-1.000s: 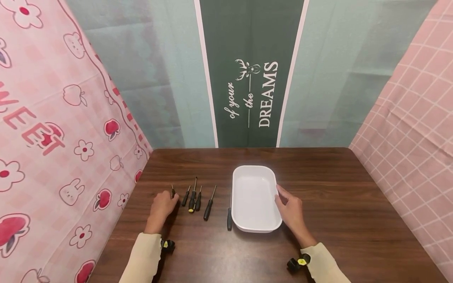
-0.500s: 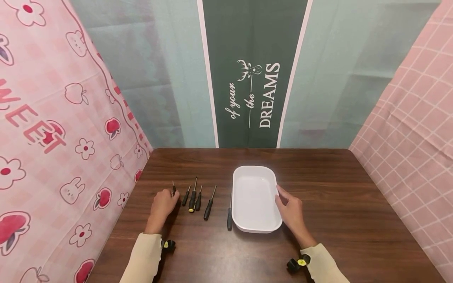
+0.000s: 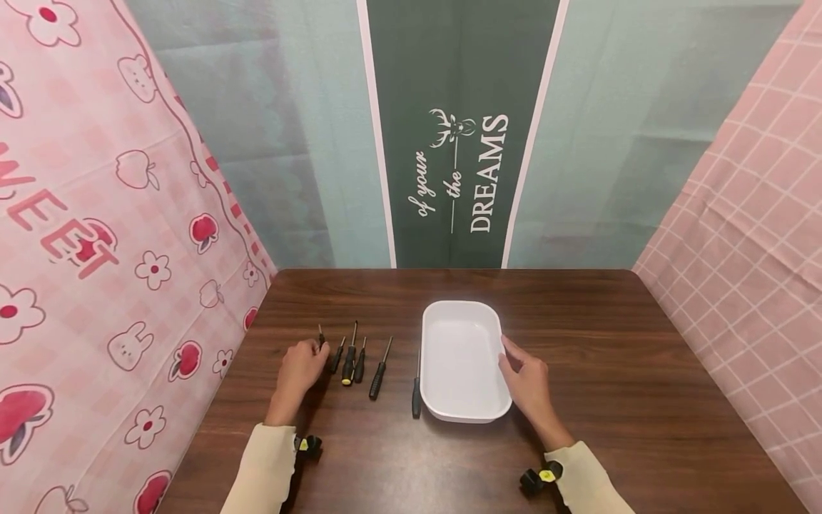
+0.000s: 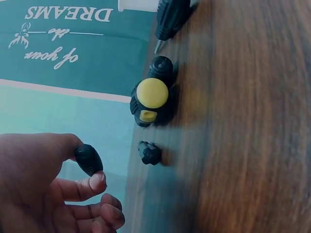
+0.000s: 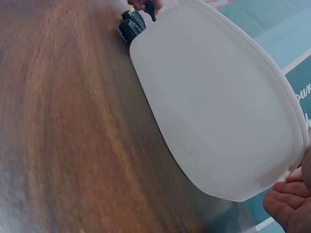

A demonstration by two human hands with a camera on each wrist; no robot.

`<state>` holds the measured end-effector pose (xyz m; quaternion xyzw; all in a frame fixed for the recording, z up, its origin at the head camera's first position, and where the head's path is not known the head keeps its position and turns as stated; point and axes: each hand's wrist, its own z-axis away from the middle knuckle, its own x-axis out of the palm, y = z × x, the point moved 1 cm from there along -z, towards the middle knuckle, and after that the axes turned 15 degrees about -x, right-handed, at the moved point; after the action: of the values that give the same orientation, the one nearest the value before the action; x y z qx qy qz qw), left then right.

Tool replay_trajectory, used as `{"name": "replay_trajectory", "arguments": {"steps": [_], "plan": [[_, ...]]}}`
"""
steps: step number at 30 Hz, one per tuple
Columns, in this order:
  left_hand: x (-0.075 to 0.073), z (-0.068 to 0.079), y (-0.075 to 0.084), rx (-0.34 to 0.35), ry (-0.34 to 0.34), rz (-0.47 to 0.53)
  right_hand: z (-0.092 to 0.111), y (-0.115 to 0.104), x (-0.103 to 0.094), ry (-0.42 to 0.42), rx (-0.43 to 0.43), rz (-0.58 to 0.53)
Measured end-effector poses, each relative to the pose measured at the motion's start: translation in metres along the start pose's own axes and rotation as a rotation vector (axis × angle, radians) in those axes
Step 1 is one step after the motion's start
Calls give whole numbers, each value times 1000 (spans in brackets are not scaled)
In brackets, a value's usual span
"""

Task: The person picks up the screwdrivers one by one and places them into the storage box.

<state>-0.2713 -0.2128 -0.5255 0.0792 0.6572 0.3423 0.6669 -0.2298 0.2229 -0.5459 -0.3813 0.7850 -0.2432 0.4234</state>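
My left hand (image 3: 305, 368) is at the left end of a row of screwdrivers. It pinches a small screwdriver (image 4: 88, 159) by its dark handle between thumb and forefinger; the tip points away in the head view. Beside it lie a short black screwdriver (image 3: 337, 359), one with a yellow handle end (image 3: 348, 373), another black one (image 3: 360, 367) and a longer one (image 3: 378, 378). My right hand (image 3: 528, 378) grips the right rim of an empty white tray (image 3: 462, 414), thumb and fingers at its edge. In the right wrist view the tray's outer wall fills the middle.
Against the tray's left side lies another screwdriver (image 3: 416, 400). Everything stands on a dark wooden table (image 3: 610, 343). A green printed cloth (image 3: 449, 143) hangs behind, with pink cloths on both sides.
My left hand has lifted the small screwdriver slightly and shifted a little to the right, toward the other screwdrivers. The right hand and the tray have stayed in place.
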Motion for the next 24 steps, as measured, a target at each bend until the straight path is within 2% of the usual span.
{"name": "replay_trajectory", "arguments": {"steps": [18, 24], "plan": [[-2, 4, 6, 39, 66, 34, 1, 0, -1, 10, -21, 14], [-2, 7, 9, 37, 67, 44, 1, -1, -1, 3, -19, 18]]}}
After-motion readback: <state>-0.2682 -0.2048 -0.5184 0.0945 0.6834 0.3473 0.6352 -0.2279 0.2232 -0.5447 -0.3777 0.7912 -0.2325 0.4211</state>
